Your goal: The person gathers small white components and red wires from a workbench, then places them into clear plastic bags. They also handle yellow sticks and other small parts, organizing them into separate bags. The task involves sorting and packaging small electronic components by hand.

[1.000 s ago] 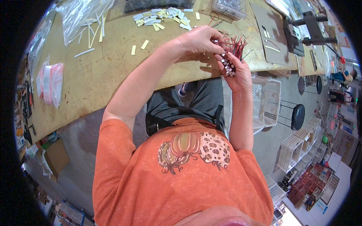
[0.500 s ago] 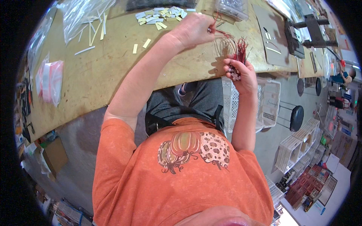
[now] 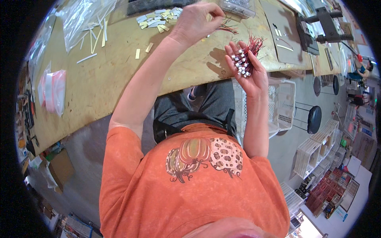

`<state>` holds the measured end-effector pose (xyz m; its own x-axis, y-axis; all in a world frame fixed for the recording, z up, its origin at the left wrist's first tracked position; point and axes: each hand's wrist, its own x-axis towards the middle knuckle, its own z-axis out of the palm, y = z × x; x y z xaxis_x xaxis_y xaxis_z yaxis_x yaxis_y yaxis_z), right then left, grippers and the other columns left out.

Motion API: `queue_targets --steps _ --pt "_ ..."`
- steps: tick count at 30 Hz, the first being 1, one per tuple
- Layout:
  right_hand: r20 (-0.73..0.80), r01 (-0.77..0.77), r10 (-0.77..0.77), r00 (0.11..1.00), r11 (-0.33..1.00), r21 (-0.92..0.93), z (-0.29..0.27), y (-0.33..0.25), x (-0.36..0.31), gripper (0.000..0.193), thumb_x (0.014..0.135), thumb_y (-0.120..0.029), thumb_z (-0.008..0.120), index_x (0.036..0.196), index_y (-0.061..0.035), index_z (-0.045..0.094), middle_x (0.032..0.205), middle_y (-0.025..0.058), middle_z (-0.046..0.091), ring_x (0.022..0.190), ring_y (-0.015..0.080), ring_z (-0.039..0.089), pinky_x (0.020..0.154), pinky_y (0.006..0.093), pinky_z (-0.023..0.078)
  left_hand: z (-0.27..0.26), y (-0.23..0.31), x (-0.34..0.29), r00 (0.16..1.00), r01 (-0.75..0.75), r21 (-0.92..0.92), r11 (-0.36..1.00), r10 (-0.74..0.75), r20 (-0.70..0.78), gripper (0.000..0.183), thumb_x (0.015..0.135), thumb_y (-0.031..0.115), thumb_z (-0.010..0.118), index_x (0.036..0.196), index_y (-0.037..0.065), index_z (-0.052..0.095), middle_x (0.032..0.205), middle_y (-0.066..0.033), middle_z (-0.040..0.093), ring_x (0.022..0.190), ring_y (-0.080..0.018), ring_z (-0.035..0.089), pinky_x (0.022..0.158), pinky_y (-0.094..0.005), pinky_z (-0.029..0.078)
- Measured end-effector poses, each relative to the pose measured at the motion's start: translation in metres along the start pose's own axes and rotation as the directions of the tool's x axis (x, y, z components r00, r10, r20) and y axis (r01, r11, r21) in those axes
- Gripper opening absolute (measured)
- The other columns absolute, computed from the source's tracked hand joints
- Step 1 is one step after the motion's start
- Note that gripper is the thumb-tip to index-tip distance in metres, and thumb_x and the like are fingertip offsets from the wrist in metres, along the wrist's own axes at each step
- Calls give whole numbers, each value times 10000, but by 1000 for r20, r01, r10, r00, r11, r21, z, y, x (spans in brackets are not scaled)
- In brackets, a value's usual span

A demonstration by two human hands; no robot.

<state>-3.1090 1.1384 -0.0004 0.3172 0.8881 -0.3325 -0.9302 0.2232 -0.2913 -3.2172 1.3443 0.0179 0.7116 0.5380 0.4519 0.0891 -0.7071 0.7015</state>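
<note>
In my right hand (image 3: 256,75) lies a bundle of thin red and black connector wires (image 3: 254,47), their small white plugs (image 3: 242,65) gathered on the palm. The thumb rests over the bundle, and the other fingers are partly spread beneath it. My left hand (image 3: 198,22) is raised over the far part of the table, thumb and forefinger curled together in a pinch. Whether anything small is between them is hidden. Just beside those fingertips, a few more red and black wires (image 3: 229,29) show above the tabletop.
On the wooden table (image 3: 119,75) are a pile of small white and yellow strips (image 3: 156,18), a clear plastic sheet (image 3: 81,23) and a bagged pink-and-white bundle (image 3: 53,91). A clear box (image 3: 238,8) and a black clamp (image 3: 327,27) stand farther off. A white crate (image 3: 283,103) sits below the edge.
My right hand has turned and opened somewhat, exposing the white plugs on its palm. The left hand has moved up and left, away from the bundle.
</note>
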Motion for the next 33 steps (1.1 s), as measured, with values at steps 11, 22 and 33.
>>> queue_targets --steps 11,22,33 --pt "17 22 -22 1000 999 -49 -7 10 10 323 1047 -234 428 1260 -25 552 1239 172 616 1153 314 609 994 567 507 28 17 -17 875 241 -294 925 -76 478 242 812 177 789 890 -26 684 1030 -97 727 832 -101 656 717 -284 544" --pt "-88 92 -111 990 975 -202 8 17 7 293 1038 -199 457 1238 -15 565 1153 154 654 1080 286 651 882 453 589 27 14 -18 721 624 -472 622 -228 654 140 898 133 708 922 -3 728 867 -34 705 820 -83 646 671 -240 525" --pt "-158 120 -241 958 831 -544 -19 -12 -4 206 947 -110 640 1128 -13 636 926 58 695 703 115 641 532 219 503 -16 5 3 861 414 -432 801 -190 472 225 855 234 758 955 33 765 748 -12 682 687 -62 580 620 -219 471"
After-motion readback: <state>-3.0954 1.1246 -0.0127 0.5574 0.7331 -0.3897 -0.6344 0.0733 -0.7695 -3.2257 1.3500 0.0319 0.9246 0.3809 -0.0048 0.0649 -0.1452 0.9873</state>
